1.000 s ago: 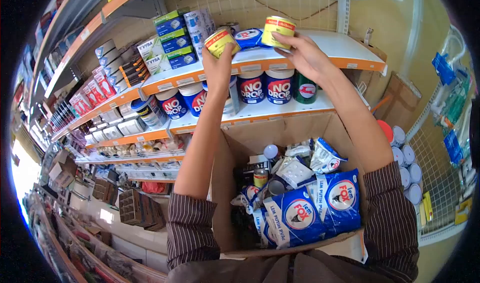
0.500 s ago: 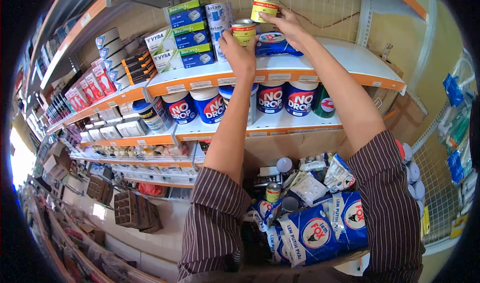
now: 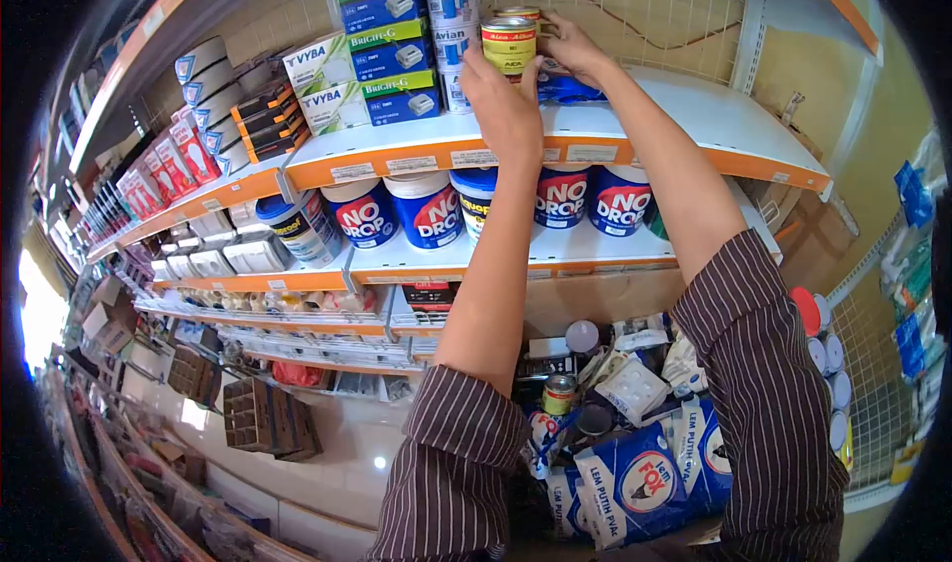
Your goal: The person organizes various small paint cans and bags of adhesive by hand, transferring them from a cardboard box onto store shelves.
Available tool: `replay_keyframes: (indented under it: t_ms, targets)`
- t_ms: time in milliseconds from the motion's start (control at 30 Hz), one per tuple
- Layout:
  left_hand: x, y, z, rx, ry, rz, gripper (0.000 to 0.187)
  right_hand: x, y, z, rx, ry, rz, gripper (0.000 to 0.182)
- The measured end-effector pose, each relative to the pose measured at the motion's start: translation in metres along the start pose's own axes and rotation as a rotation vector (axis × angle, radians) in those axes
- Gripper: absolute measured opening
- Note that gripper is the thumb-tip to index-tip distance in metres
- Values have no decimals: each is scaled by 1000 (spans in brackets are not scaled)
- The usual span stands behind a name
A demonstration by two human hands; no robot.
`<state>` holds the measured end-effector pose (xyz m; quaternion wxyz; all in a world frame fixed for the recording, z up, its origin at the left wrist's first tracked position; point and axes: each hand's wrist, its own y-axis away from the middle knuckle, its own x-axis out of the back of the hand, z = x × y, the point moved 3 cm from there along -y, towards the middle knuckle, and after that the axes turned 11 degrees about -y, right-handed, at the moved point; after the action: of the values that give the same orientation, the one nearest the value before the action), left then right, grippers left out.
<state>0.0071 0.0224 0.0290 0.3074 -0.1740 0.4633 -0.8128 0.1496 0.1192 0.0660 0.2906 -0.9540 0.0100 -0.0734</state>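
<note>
My left hand [image 3: 508, 106] has its fingers and thumb round a yellow can with a red band [image 3: 509, 51], upright at the upper shelf beside the stacked Avian cans [image 3: 452, 48]. Just behind that can shows the top of a second can [image 3: 518, 12]. My right hand [image 3: 575, 48] is at the right of this rear can, its fingers against it; the rest of that can is hidden. A blue packet [image 3: 570, 87] lies on the white shelf [image 3: 674, 116], under and beside my right hand.
Bright-G boxes [image 3: 400, 54] and Vyba boxes [image 3: 322, 76] stand left of the cans. No Drop tubs [image 3: 423, 210] line the shelf below. Under it, a box holds blue Lem Fox packets [image 3: 650, 478], a small yellow can [image 3: 559, 394] and other goods.
Both cans have shifted: the left one is now in front, and the right one has moved down behind it. The camera view has shifted slightly.
</note>
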Motion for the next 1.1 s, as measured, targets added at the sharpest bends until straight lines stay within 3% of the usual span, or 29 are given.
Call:
replay_keyframes:
  t_ms: [67, 367, 467, 567, 1100]
  targets:
    - [-1, 1, -1, -10, -8, 30, 51, -8, 8, 3, -41, -75, -20, 55]
    - [3, 3, 0, 18, -3, -23, 50, -14, 16, -2, -62, -167, -105, 54]
    - [1, 3, -2, 13, -4, -19, 50, -18, 23, -6, 64, -5, 9, 57]
    - [4, 1, -2, 56, 32, -61, 51, -15, 29, -1, 167, -37, 104, 56]
    - [2, 1, -4, 121, -22, -59, 55, -11, 24, 14, 291, 70, 116, 45]
